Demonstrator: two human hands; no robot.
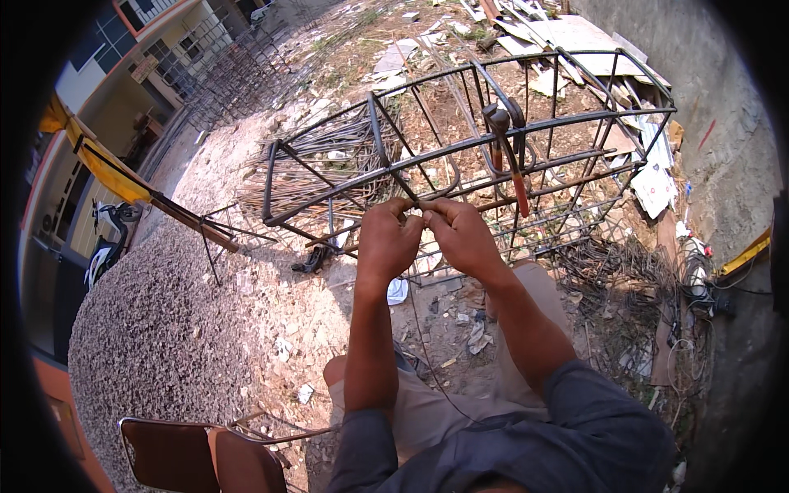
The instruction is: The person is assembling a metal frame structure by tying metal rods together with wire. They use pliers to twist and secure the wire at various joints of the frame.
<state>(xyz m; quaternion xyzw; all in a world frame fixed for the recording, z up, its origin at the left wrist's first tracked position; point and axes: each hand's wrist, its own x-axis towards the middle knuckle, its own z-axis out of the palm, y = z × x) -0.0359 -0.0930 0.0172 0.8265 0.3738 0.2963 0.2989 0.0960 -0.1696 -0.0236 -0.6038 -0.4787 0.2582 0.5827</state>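
Note:
Both my hands meet at the near side of a long cage of dark steel rebar (376,135). My left hand (389,238) is closed in a pinch at a bar, thumb and forefinger together. Close against it, my right hand (462,236) pinches too, its fingertips almost touching the left ones. Whatever lies between the fingers is too small and hidden to make out. A thin dark wire or cord (423,345) runs from below my hands toward my lap. Hung over the cage's bars, right of my hands, is a dark-headed tool (520,191) with orange-red handles, perhaps pincers.
Loose rebar rods (316,168) lie behind the cage. A gravel heap (164,353) rises at left, with a brown folding chair (173,456) before it. Tangled wire (612,271) and scrap boards (575,37) lie along the concrete wall (723,123). A motorbike (107,238) stands far left.

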